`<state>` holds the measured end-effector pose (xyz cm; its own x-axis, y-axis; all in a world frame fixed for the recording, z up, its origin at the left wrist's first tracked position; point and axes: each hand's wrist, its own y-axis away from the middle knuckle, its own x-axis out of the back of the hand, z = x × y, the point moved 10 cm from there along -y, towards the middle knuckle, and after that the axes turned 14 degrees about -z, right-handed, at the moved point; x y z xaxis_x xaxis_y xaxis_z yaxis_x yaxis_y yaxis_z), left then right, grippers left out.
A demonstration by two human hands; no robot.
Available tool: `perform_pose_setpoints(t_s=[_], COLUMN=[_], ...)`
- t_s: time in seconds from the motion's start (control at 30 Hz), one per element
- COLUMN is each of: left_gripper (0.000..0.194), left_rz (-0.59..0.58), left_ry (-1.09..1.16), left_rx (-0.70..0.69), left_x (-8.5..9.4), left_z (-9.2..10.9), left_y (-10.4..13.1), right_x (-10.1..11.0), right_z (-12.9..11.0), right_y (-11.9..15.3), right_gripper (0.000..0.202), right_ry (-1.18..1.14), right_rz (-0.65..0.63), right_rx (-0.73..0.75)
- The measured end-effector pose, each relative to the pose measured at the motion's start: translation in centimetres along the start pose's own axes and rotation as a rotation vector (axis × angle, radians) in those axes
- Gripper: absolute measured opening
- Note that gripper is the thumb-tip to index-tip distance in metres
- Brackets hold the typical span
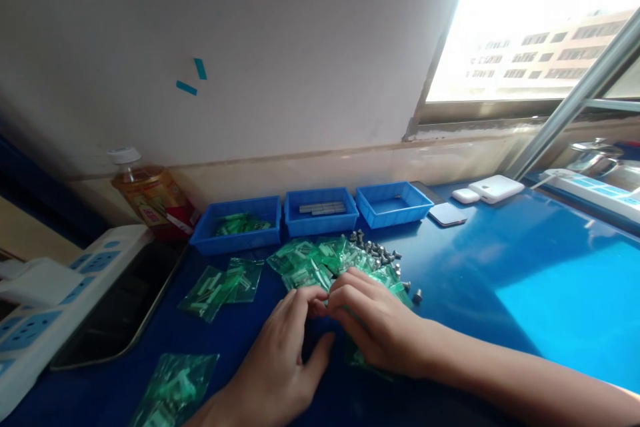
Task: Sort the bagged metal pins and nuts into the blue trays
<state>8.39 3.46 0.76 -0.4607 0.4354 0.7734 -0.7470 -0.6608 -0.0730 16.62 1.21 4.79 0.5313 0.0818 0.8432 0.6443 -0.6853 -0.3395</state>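
Note:
My left hand (283, 353) is low in the middle, its fingers bent and its thumb held apart, with nothing visible in its grasp. Its fingertips meet those of my right hand (377, 320), whose fingers are closed in a pinch; what they hold, if anything, is hidden. Just beyond both hands lies a pile of small green-tinted clear plastic bags (305, 267) with parts inside. Metal bolts (383, 253) lie scattered along the pile's right side. Part of another green bag (370, 363) shows beneath my right hand.
Blue trays stand along the wall: one with green pieces (197, 240), one with pale strips (321, 224), and a third (395, 217). More filled bags (220, 287) and a nearer bag (175, 387) lie left. A phone (117, 307), power strip (123, 238) and bottle (145, 190) flank them.

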Motion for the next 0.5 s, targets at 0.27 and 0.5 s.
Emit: perform_pose_setpoints(t_s=[0.27,0.5], left_gripper=[0.021,0.013], left_rz=[0.032,0.037], left_ry=[0.080,0.191], left_rx=[0.026,-0.004], left_x=[0.0,0.8], left_z=[-0.6,0.1], left_y=[0.1,-0.4], right_x=[1.9,1.5], right_z=[-0.9,-0.6], right_y=[1.2,1.3], right_gripper=[0.018,0.021], right_ry=[-0.211,-0.259], right_rz=[0.265,0.266], right_rx=[-0.029,-0.040])
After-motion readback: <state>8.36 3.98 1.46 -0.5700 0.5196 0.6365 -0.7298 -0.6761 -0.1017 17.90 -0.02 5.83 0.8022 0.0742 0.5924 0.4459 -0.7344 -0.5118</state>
